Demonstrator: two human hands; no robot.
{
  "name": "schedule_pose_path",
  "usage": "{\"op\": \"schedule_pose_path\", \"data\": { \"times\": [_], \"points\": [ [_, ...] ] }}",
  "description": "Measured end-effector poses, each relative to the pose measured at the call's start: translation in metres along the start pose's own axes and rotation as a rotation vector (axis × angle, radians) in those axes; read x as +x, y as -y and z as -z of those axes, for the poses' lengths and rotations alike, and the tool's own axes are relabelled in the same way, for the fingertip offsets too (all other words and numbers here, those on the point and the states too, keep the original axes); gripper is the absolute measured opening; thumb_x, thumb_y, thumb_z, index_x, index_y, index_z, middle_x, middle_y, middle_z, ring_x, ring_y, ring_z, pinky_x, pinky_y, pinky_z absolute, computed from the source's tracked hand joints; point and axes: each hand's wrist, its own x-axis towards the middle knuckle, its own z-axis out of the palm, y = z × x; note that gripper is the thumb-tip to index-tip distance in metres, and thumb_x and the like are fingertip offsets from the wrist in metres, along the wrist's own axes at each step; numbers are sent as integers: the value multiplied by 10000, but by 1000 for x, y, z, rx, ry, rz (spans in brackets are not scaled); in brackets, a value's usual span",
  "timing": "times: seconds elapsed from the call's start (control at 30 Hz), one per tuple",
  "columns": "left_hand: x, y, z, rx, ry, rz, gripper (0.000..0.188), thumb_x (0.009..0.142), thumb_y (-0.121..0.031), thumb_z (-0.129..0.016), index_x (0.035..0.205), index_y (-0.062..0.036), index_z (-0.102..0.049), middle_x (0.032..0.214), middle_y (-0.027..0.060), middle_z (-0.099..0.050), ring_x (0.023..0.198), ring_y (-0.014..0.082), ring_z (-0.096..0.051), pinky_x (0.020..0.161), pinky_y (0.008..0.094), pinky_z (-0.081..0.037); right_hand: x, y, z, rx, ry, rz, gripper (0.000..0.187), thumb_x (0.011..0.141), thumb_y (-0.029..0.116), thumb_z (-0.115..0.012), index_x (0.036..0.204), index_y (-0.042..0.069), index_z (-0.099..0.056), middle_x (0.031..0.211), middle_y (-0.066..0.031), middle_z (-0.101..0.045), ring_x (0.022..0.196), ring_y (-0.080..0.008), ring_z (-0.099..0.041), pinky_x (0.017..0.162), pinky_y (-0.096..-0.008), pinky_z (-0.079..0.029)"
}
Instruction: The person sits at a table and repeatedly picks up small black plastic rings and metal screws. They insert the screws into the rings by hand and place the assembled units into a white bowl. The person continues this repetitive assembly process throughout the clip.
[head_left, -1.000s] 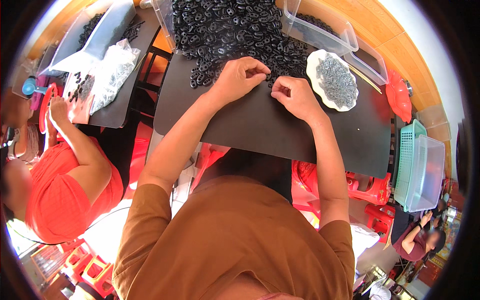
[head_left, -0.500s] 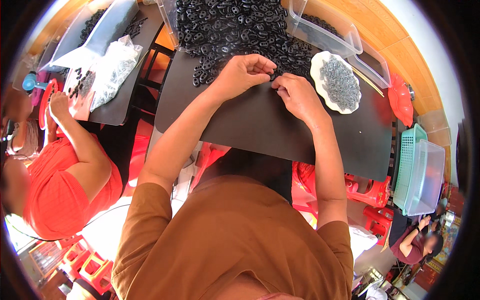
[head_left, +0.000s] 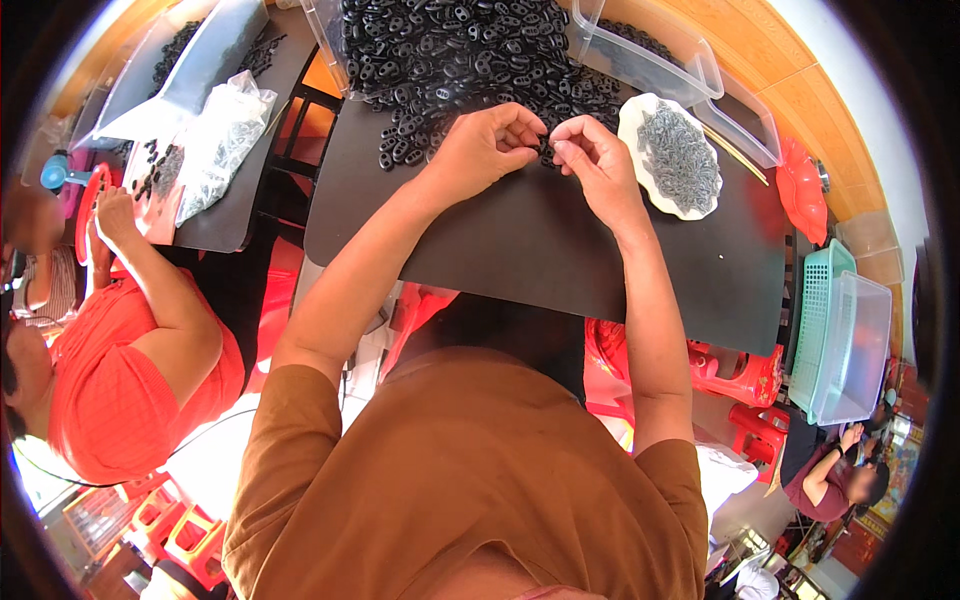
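On the dark table before me lies a big heap of small black oval plastic parts with two holes point(head_left: 460, 60). My left hand point(head_left: 490, 145) is raised at the heap's near edge, thumb and fingertips pinched together. Close by on its right, my right hand point(head_left: 597, 165) also pinches thumb against fingers, with only a narrow gap between the hands. Black parts show in that gap; what each fingertip holds is too small to make out. Right of my right hand stands a white wavy-edged dish point(head_left: 634, 125) full of tiny grey metal pieces, perhaps springs point(head_left: 678, 160).
Clear plastic bins point(head_left: 650, 75) stand behind the dish, with thin sticks point(head_left: 735, 155) beside it. A red tray point(head_left: 803, 195) and a green basket point(head_left: 822, 310) are at the right. A person in red point(head_left: 140, 370) works at a left table holding a plastic bag point(head_left: 228, 140).
My right hand has turned, its thumb and forefinger rising and pulling slightly away from the left fingertips. My left hand stays almost in place, still pinched.
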Motion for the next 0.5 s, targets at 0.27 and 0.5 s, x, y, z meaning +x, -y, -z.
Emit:
{"op": "schedule_pose_path", "data": {
  "times": [0.27,0.5],
  "points": [
    [0,-1,2,-110,20,69,156,890,-59,-689,1038,-15,-667,885,17,-683,806,70,-631,747,220,-516,-1,2,-4,-13,61,-58,50,907,-2,-616,945,26,-633,797,22,-618,710,-36,-556,634,-203,-465],
    [2,5,3,-169,36,114,139,890,-62,-690,1017,-6,-682,887,18,-693,780,79,-631,708,222,-508,0,-1,-2,-9,63,-85,49,896,5,-633,937,27,-649,785,22,-631,716,-34,-562,637,-200,-466]
  ]
}}
